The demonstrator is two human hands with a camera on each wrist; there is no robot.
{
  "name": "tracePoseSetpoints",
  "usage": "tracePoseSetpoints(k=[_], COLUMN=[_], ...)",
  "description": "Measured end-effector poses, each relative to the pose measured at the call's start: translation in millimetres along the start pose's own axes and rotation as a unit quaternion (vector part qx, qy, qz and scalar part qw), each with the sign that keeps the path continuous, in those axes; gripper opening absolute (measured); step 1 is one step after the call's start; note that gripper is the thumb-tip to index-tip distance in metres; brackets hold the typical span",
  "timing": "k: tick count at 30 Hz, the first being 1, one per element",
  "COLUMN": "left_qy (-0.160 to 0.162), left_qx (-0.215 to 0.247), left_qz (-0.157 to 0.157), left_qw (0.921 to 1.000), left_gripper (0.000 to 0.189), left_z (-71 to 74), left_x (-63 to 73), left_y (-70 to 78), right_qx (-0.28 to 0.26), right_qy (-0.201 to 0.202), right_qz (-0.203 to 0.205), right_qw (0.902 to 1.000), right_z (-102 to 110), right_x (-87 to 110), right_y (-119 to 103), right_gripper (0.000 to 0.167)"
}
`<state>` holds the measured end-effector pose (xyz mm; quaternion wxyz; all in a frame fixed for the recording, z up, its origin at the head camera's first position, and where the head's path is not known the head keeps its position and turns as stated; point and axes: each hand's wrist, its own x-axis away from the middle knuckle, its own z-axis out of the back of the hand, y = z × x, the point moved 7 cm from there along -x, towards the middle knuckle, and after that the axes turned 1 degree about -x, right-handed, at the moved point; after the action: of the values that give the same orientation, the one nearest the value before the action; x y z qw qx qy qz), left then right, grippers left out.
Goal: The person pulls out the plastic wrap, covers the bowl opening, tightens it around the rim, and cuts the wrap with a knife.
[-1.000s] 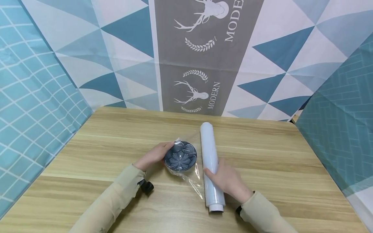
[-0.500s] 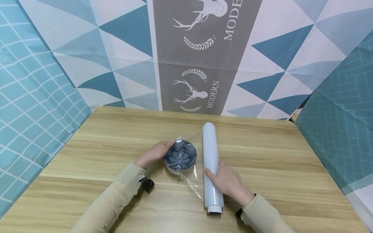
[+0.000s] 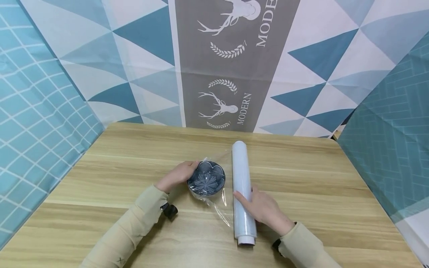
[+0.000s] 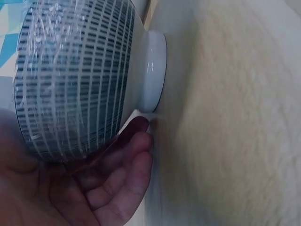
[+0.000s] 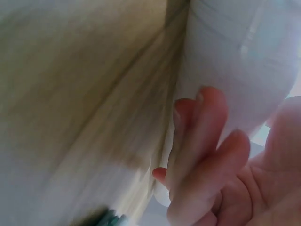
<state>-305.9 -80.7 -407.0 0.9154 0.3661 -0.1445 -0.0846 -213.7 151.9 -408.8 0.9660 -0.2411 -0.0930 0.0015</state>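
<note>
A dark blue patterned bowl stands at mid-table, with clear cling film over its mouth and wrinkled around its side. At its left rim, my left hand holds it; the left wrist view shows curled fingers low against the wall, near the white foot. To the right lies a long roll of cling film, joined to the bowl by a transparent sheet. My right hand grips the roll's near half, thumb across its top, bent fingers along its side.
The wooden table meets a patterned cloth wall at the back. Blue checked cloth hangs on the left, teal cloth on the right. A black wrist camera sits below the left cuff.
The far end of the roll has swung slightly right, away from the bowl, early in this second. Both hands keep their hold, and the bowl stays nearly in place.
</note>
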Motion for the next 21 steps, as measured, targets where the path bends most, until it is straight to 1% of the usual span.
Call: tracePoseSetpoints(k=[3,5,6,9,12,16,18,21], left_qy=[0.016,0.027,0.032,0.057,0.088,0.123,0.137,0.156], left_qx=[0.009,0.008,0.001,-0.024,-0.047,-0.069,-0.080,-0.095], left_qz=[0.010,0.016,0.014,0.000,-0.016,-0.031,-0.044,-0.063], left_qw=[0.9998,0.9995,0.9994,0.9981,0.9949,0.9896,0.9864,0.9811], left_gripper=[0.051,0.051,0.051,0.047,0.043,0.039,0.038,0.035], left_z=[2.5,5.6,7.5,15.0,21.3,23.5,23.0,22.9], left_x=[1.4,2.9,3.7,7.0,11.2,18.5,22.8,29.8], left_y=[-0.4,-0.2,0.7,6.0,13.1,21.9,27.4,37.2], right_qx=[-0.005,-0.003,-0.003,-0.007,-0.006,0.014,0.026,0.042], right_qy=[-0.004,-0.001,0.001,0.003,0.010,0.022,0.019,0.003], right_qz=[0.001,0.008,0.011,0.018,0.028,0.040,0.038,0.025], right_qw=[1.0000,1.0000,0.9999,0.9998,0.9995,0.9989,0.9987,0.9988], right_z=[3.6,7.8,10.0,16.6,23.2,31.1,34.2,35.5], right_x=[0.5,0.5,0.5,1.3,2.4,5.5,7.5,9.3], right_y=[4.6,7.8,9.7,15.7,20.6,26.0,29.4,35.7], right_gripper=[0.091,0.086,0.082,0.061,0.038,0.019,0.017,0.025])
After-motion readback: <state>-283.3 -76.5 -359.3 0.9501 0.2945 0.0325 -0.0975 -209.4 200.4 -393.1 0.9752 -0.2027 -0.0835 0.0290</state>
